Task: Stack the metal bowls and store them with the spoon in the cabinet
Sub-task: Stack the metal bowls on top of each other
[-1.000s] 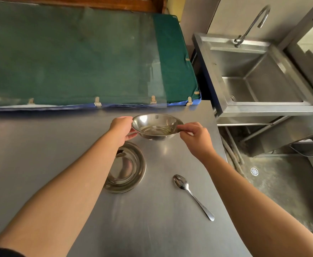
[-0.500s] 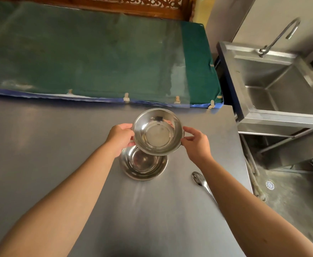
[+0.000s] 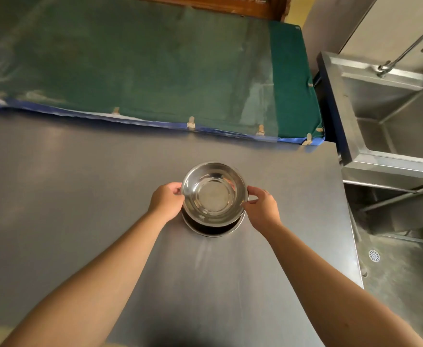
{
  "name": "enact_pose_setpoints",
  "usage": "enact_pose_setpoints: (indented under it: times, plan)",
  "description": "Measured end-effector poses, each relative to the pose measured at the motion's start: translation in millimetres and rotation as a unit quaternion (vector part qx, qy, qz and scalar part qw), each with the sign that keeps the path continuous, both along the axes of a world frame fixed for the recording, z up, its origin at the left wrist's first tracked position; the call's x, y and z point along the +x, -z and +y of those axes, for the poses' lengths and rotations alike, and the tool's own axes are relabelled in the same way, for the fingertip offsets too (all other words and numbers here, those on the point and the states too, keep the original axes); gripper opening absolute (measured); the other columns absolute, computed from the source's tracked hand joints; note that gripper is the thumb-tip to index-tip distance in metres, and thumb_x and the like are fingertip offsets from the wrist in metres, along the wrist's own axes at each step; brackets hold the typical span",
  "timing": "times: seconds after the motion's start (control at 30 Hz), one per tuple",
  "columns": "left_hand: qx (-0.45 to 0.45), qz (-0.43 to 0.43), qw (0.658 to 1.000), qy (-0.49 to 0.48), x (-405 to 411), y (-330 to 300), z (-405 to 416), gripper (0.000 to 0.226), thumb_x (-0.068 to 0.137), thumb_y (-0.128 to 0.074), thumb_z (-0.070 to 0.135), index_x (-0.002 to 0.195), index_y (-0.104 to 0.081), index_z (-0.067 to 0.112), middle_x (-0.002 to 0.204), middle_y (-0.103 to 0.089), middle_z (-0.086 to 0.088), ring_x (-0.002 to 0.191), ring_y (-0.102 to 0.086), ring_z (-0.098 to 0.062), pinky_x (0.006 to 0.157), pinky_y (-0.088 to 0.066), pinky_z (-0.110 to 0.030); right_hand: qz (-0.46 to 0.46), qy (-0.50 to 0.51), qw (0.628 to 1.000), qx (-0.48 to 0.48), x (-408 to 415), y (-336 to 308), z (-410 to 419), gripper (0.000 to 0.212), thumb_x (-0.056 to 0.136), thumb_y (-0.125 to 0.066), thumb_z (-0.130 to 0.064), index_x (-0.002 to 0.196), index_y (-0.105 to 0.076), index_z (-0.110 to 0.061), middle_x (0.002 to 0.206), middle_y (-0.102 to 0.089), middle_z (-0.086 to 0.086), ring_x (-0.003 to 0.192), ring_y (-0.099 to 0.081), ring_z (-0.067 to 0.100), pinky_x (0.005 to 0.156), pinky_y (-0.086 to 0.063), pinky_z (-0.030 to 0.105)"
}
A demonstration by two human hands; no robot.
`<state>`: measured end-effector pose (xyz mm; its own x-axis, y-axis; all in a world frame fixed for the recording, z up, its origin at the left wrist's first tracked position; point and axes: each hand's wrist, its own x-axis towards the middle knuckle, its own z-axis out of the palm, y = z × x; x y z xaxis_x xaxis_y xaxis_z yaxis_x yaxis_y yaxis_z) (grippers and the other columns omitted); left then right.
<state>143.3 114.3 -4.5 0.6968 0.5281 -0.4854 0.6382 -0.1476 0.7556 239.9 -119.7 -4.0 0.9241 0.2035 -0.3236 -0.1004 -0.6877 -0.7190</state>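
Steel upper bowl [image 3: 214, 194] empty, gripped by left hand [image 3: 166, 201] and right hand [image 3: 261, 209], above lower bowl [image 3: 211, 229]

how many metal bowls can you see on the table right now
2. The upper bowl is held at its rim between the left hand and right hand. The lower bowl sits on the table under it, mostly covered. More could lie outside the view.

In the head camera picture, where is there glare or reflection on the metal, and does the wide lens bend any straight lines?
Head view: the upper metal bowl, held by the left hand and right hand, mirrors bright light inside; the lower bowl beneath is dark with shadow; a pale streak of glare lies on the steel table; the sink edges lean and the table's far edge curves, typical wide-angle distortion.
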Motion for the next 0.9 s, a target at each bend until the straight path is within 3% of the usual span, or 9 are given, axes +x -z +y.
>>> enact_pose_setpoints:
  times: [0.1, 0.17, 0.27, 0.33, 0.4, 0.5, 0.6, 0.7, 0.9]
  plan:
    - [0.022, 0.008, 1.000, 0.013, -5.7, 9.9, -2.1, 0.033, 0.083, -0.058, 0.012, 0.107, -0.074, 0.028, 0.093, -0.072, 0.009, 0.076, -0.066, -0.027, 0.083, -0.058, -0.041, 0.000, -0.002, 1.000, -0.011, -4.6, 7.0, -0.6, 0.040, 0.085, -0.061, -0.009, 0.120, -0.068, -0.026, 0.116, -0.058, -0.007, 0.077, -0.065, -0.002, 0.060, -0.044, 0.013]
    - [0.018, 0.013, 1.000, 0.015, -8.7, 15.7, -3.4, 0.040, 0.083, -0.061, 0.010, 0.117, -0.073, 0.026, 0.098, -0.072, 0.009, 0.085, -0.069, -0.027, 0.086, -0.058, -0.041, 0.002, -0.003, 1.000, -0.020, -7.3, 12.4, -0.7, 0.038, 0.086, -0.060, -0.011, 0.120, -0.068, -0.025, 0.116, -0.060, -0.005, 0.082, -0.066, 0.007, 0.067, -0.047, 0.021]
    - [0.003, 0.013, 1.000, 0.004, -12.4, 20.3, -6.0, 0.045, 0.083, -0.060, 0.006, 0.121, -0.071, 0.025, 0.096, -0.073, 0.008, 0.093, -0.071, -0.027, 0.087, -0.059, -0.044, 0.002, -0.010, 1.000, -0.025, -11.2, 19.5, -2.3, 0.036, 0.088, -0.060, -0.010, 0.119, -0.069, -0.023, 0.116, -0.063, 0.000, 0.089, -0.064, 0.012, 0.071, -0.045, 0.022]
    - [-0.006, 0.012, 1.000, -0.003, -13.9, 22.5, -7.5, 0.048, 0.082, -0.057, 0.001, 0.121, -0.072, 0.025, 0.083, -0.070, 0.014, 0.084, -0.071, -0.026, 0.079, -0.062, -0.042, 0.003, -0.013, 0.999, -0.033, -13.3, 23.0, -3.6, 0.036, 0.088, -0.060, -0.007, 0.120, -0.068, -0.022, 0.117, -0.063, 0.002, 0.089, -0.063, 0.012, 0.071, -0.044, 0.021]
    - [-0.029, 0.009, 0.999, -0.016, -15.1, 24.1, -8.5, 0.051, 0.082, -0.054, -0.003, 0.122, -0.071, 0.023, 0.081, -0.070, 0.014, 0.076, -0.069, -0.022, 0.063, -0.063, -0.031, 0.005, -0.018, 0.999, -0.043, -15.6, 25.0, -4.9, 0.038, 0.088, -0.060, -0.008, 0.123, -0.067, -0.021, 0.119, -0.063, 0.002, 0.092, -0.063, 0.013, 0.072, -0.044, 0.022]
    - [-0.080, 0.007, 0.996, -0.041, -16.2, 26.7, -8.0, 0.052, 0.084, -0.052, -0.008, 0.127, -0.067, 0.018, 0.088, -0.071, 0.005, 0.080, -0.070, -0.018, 0.057, -0.060, -0.024, 0.005, -0.024, 0.999, -0.046, -18.6, 25.7, -6.8, 0.040, 0.090, -0.063, -0.011, 0.129, -0.063, -0.020, 0.124, -0.062, 0.001, 0.096, -0.062, 0.013, 0.077, -0.046, 0.024]
    - [-0.140, 0.012, 0.988, -0.062, -16.1, 29.6, -7.1, 0.049, 0.090, -0.059, -0.004, 0.134, -0.060, 0.016, 0.103, -0.070, -0.010, 0.090, -0.072, -0.026, 0.069, -0.064, -0.038, 0.004, -0.030, 0.999, -0.045, -21.0, 25.2, -9.2, 0.043, 0.091, -0.064, -0.014, 0.133, -0.061, -0.020, 0.127, -0.062, 0.001, 0.097, -0.062, 0.011, 0.078, -0.048, 0.024]
    - [-0.185, 0.018, 0.980, -0.074, -15.6, 31.8, -7.1, 0.049, 0.092, -0.063, -0.001, 0.137, -0.057, 0.020, 0.107, -0.070, -0.017, 0.089, -0.074, -0.031, 0.070, -0.064, -0.042, 0.003, -0.043, 0.998, -0.046, -23.7, 22.9, -13.3, 0.044, 0.092, -0.063, -0.016, 0.135, -0.060, -0.020, 0.130, -0.061, 0.001, 0.098, -0.064, 0.012, 0.080, -0.050, 0.026]
    - [-0.178, 0.019, 0.979, -0.100, -15.8, 32.0, -16.8, 0.059, 0.091, -0.062, -0.006, 0.143, -0.052, 0.019, 0.116, -0.066, -0.023, 0.096, -0.072, -0.035, 0.066, -0.062, -0.040, -0.014, -0.055, 0.996, -0.065, -35.5, 20.9, -39.6, 0.043, 0.093, -0.060, -0.009, 0.134, -0.060, -0.020, 0.134, -0.058, -0.001, 0.095, -0.060, 0.008, 0.080, -0.052, 0.026]
